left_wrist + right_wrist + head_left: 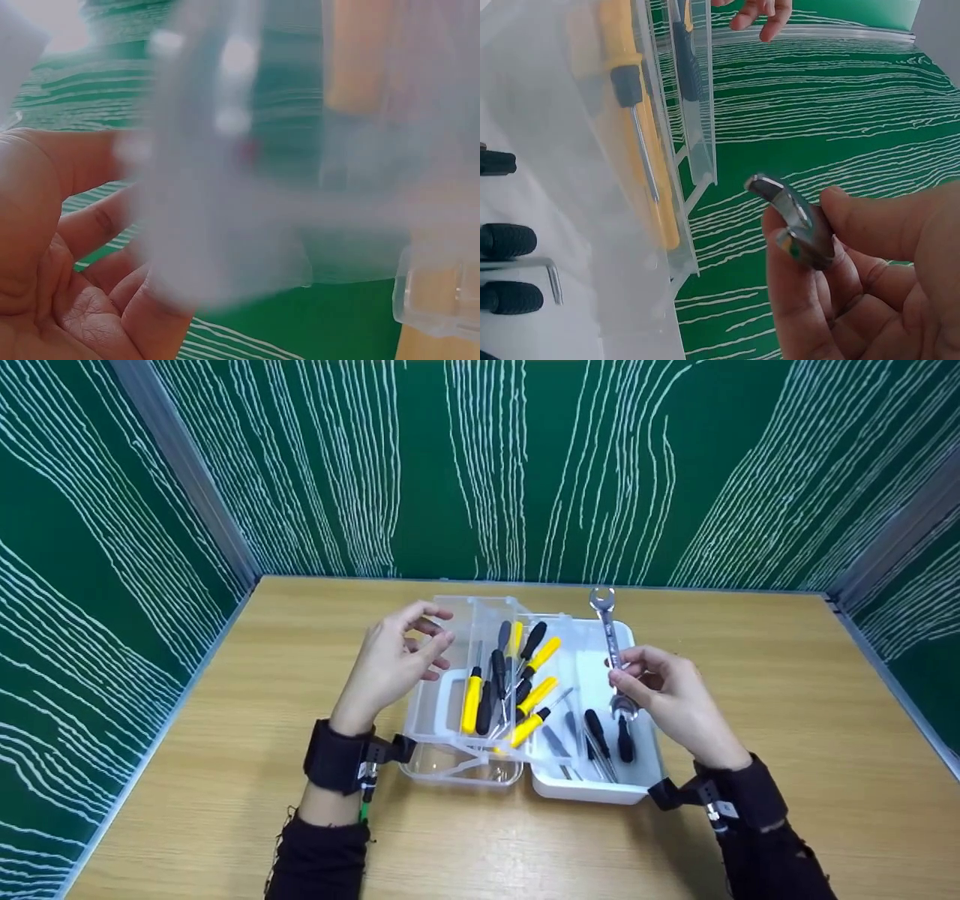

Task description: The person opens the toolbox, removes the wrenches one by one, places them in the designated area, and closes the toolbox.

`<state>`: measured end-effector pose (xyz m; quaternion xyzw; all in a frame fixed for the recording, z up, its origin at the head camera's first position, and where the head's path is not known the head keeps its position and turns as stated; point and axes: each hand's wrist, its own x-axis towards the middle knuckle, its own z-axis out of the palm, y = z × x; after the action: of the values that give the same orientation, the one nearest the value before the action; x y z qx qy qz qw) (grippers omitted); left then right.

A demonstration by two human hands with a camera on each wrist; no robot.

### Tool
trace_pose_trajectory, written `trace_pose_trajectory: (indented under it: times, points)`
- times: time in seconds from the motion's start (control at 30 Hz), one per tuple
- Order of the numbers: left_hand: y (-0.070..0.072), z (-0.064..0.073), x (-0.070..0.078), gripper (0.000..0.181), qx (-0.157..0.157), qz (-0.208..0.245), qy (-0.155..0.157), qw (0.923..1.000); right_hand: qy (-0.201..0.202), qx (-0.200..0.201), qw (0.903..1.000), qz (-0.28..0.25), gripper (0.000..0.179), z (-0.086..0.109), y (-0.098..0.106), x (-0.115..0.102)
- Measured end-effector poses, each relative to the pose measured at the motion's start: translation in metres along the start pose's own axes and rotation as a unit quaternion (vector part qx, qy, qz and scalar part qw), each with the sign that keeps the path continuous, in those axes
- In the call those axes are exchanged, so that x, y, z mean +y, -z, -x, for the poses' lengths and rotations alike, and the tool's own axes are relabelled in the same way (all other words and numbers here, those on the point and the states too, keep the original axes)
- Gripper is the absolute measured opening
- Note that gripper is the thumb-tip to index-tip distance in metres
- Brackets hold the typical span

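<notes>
My right hand (667, 697) pinches a shiny open-end wrench (608, 634) between thumb and fingers, holding it nearly upright above the white toolbox base (600, 793). In the right wrist view, one open jaw end of the wrench (799, 225) points toward the camera. My left hand (394, 664) hovers beside the clear plastic trays (442, 735), its fingers loosely bent and nothing held. Several yellow-and-black screwdrivers (471, 701) lie in those trays. Black-handled tools (625, 741) lie in the white base under the wrench.
The toolbox stands open on a wooden table (262, 697), its clear parts folded out to the left. Green walls (525, 472) with white wavy lines enclose the table at the back and sides. In the left wrist view, blurred clear plastic (217, 202) covers much of the picture.
</notes>
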<state>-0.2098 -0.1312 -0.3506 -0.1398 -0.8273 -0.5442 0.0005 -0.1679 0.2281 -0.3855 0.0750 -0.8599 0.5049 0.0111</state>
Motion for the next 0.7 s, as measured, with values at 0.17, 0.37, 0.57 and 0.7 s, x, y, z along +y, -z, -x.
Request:
trace_pose_trajectory:
  times: [0.17, 0.37, 0.57, 0.7]
  points:
    - [0.001, 0.000, -0.002, 0.027, 0.002, -0.014, 0.002, 0.9999, -0.008, 0.006, 0.9999, -0.003, 0.026, 0.002, 0.009, 0.007]
    - [0.003, 0.001, -0.003, 0.028, 0.000, -0.031, 0.009, 0.9995, -0.014, 0.016, 0.9995, 0.024, 0.027, 0.005, 0.018, 0.015]
    - [0.005, 0.002, -0.003, 0.029, 0.002, -0.045, 0.014, 0.9989, -0.016, 0.025, 0.9984, 0.049, 0.029, 0.008, 0.026, 0.023]
    - [0.006, 0.002, -0.004, 0.030, 0.005, -0.049, 0.019, 0.9986, -0.024, 0.030, 0.9975, 0.059, 0.030, 0.009, 0.031, 0.030]
